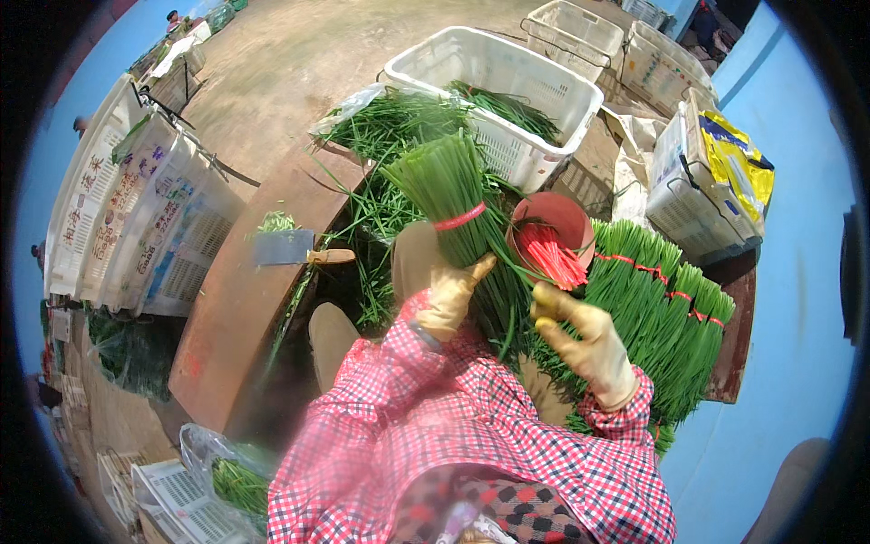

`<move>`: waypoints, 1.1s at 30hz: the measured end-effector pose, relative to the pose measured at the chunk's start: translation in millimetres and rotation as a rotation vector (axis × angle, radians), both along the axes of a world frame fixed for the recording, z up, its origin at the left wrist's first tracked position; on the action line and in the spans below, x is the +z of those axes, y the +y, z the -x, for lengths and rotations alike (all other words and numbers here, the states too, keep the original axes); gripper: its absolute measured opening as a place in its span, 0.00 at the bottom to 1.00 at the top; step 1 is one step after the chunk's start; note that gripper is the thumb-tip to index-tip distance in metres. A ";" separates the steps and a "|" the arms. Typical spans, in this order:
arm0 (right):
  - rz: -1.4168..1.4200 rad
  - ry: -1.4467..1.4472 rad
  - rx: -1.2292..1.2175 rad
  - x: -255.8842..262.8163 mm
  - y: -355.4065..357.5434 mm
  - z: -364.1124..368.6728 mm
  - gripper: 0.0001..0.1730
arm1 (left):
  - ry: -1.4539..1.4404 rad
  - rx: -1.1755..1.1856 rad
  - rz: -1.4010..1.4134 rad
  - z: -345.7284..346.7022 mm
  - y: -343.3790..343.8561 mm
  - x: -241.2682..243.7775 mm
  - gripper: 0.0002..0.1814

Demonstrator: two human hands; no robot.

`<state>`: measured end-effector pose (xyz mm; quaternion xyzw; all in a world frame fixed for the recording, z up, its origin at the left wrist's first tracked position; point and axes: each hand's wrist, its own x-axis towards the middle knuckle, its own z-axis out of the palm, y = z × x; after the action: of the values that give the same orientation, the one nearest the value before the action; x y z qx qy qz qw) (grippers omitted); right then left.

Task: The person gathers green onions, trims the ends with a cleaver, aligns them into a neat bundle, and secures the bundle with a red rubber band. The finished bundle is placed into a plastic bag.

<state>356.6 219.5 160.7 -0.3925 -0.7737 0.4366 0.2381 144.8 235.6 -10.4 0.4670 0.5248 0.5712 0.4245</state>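
Observation:
My left hand (448,299), in a pale glove, grips the lower part of a bundle of long green leaves (469,197), which look like garlic chives. A red band (460,216) circles the bundle around its middle, and the cut ends fan out at the top. To its right hovers my gloved right hand (588,340), fingers bent, close to loose leaves trailing from the bundle. Whether those fingertips pinch a leaf cannot be made out. Just beyond them, a reddish bowl (554,211) holds many red ties (550,255). Banded chive bundles (639,306) lie side by side at the right.
On the brown board (272,326) at left rests a cleaver (285,248) beside chopped trimmings (275,222). Loose chives (401,122) pile up ahead, by a white plastic crate (503,146) with more inside. Stacked crates (136,211) stand left; a blue wall (795,272) bounds the right.

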 end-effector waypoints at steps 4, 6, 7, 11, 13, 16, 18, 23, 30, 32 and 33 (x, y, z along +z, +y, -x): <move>-0.601 -0.239 -0.128 -26.3 21.3 17.1 0.58 | -0.208 0.066 -0.101 -5.8 -4.9 37.8 0.23; -0.382 -0.177 -0.152 -67.6 24.3 17.9 0.65 | -0.364 -0.011 -0.181 -14.9 2.4 38.2 0.24; -0.266 -0.175 -0.190 -79.6 20.8 17.5 0.67 | 0.015 0.034 -0.274 -17.6 4.3 33.7 0.25; -0.245 -0.197 -0.250 -100.7 6.6 33.4 0.69 | -0.314 -0.011 0.126 -19.6 -7.6 61.5 0.31; -0.480 0.068 -0.345 -134.3 13.1 44.2 0.62 | -0.544 0.094 0.043 -25.4 -2.0 55.0 0.24; -0.006 0.245 -0.377 -112.4 7.0 27.8 0.56 | -0.597 -0.082 -0.009 -40.1 16.5 49.9 0.24; 0.125 0.559 -0.417 -107.8 3.8 11.7 0.53 | -0.487 -0.103 0.156 -60.9 19.3 70.9 0.22; 0.021 0.725 -0.675 -139.2 -23.2 -45.1 0.49 | 0.012 -0.514 0.008 -106.7 19.9 58.9 0.26; 0.115 0.143 -1.362 -171.3 -100.5 -112.6 0.49 | -0.134 -0.678 0.387 -90.8 14.6 -2.3 0.23; 0.210 0.345 -1.488 -201.3 -120.5 -135.2 0.45 | -0.150 -0.660 0.460 -76.7 20.6 -14.2 0.22; 0.259 0.378 -1.566 -204.7 -128.8 -142.4 0.42 | -0.169 -0.627 0.499 -69.4 22.7 -16.0 0.21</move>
<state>499.0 90.7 -44.0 -0.7637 -0.1653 0.2885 0.5534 214.3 258.4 -26.5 0.4387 0.4427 0.3058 0.7198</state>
